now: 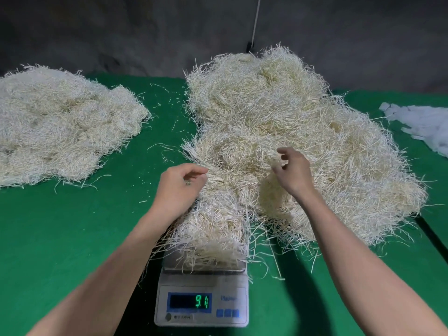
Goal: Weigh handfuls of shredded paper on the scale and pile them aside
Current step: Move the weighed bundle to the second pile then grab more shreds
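The big heap of shredded paper (303,132) behind the scale (202,301) runs into the handful (211,229) on its pan, so bridging strands could well falsify the reading; behind the scale, the left hand (179,187) curls at the handful's far edge, grip unclear, and the right hand (292,172) hovers loosely curled, seemingly empty, over the heap.

green cloth (72,238), white cable (255,20)

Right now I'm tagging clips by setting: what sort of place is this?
Probably a small weighing or packing workbench: a digital scale on a green table, with heaps of shredded paper around it.
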